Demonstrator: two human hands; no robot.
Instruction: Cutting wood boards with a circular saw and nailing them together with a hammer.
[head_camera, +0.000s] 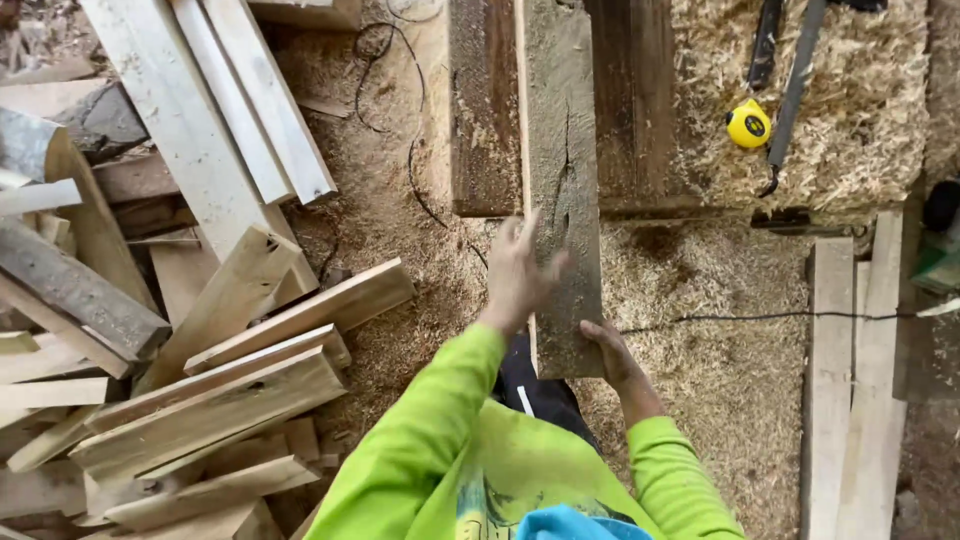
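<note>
we look down on a grey, weathered plank (560, 190) that runs away from us, its far part lying on a low wooden bench (640, 110) and its near end sticking out over the sawdust floor (720, 370). our right hand (606, 350) grips that near end at its right corner, fingers wrapped under the edge. our left hand (518, 272) is spread open, fingers apart, just at the plank's left edge about halfway along; it is blurred, and we cannot tell whether it touches the wood. both arms wear bright green sleeves.

on the bench, well to the right of the plank, a bed of pale wood shavings (860, 120) covers the top. a small yellow tape measure (748, 125) lies on the shavings, and just beside it a long dark metal bar (790, 90) runs up out of view. we see no bins or boxes here; the shavings simply lie loose on the bench top.

to our left sits a jumbled heap of offcut boards (200, 400), stacked at all angles, with longer pale boards (230, 100) leaning across them further back. a thin black cable (760, 318) crosses the floor to the right of the plank's near end, and more planks (850, 400) lie flat along the right side.
</note>
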